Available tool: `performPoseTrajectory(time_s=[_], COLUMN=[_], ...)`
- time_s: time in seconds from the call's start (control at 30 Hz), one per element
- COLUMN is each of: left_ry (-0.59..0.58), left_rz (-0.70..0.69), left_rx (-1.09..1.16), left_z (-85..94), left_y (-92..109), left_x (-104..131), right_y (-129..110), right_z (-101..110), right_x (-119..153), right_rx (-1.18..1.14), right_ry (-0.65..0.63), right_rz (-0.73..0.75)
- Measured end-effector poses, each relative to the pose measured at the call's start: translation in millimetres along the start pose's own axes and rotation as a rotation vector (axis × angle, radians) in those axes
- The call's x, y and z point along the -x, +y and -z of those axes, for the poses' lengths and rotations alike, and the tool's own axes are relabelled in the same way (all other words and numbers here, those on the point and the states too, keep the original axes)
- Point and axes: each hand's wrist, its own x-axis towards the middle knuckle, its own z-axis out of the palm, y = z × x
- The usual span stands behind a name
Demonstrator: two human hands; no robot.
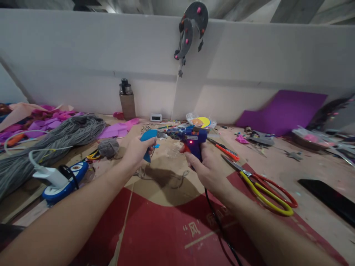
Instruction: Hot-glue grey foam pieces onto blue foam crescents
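My left hand (141,150) pinches a curved blue felt piece (149,136), held above the cardboard. A thin grey cord hangs down close to its fingers. Wrapped round the handle of a blue hot glue gun (196,138) is my right hand (202,162). The gun points left, its nozzle at the felt's right edge; whether they touch I cannot tell. A red light glows on its side, and a black cable runs down from the handle. Below both hands, a loose grey cord (181,178) lies on the red and tan cardboard sheet (155,229).
Large scissors (266,190) and a red craft knife (226,149) lie to the right, with a black phone (330,197) farther out. On the left are grey yarn (63,142) and a blue power strip (66,184). A grey moon-shaped ornament (194,26) hangs on the white partition.
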Motion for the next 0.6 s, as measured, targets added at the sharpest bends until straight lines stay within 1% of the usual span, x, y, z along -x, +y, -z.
performPoseTrajectory(time_s=[0.07, 0.17, 0.27, 0.37, 0.6], left_ry=[-0.01, -0.027, -0.055, -0.07, -0.096], left_rz=[-0.028, -0.043, -0.045, -0.054, -0.037], left_rx=[-0.031, -0.057, -0.104, -0.137, -0.107], left_z=[0.3, 0.6, 0.4, -0.5, -3.1], left_y=[-2.1, -5.0, -6.4, -5.3, -1.4], left_x=[0.1, 0.6, 2.0, 3.8, 6.4], right_y=[-0.5, 1.0, 3.2, 5.4, 7.1], right_z=[-1.4, -4.1, -6.1, -6.8, -7.4], right_x=[2.8, 4.7, 5.5, 6.1, 5.5], right_rx=[0.129, 0.219, 0.255, 0.259, 0.278], right_ry=[0.004, 0.022, 0.034, 0.017, -0.008], right_rz=[0.1, 0.156, 0.158, 0.133, 0.084])
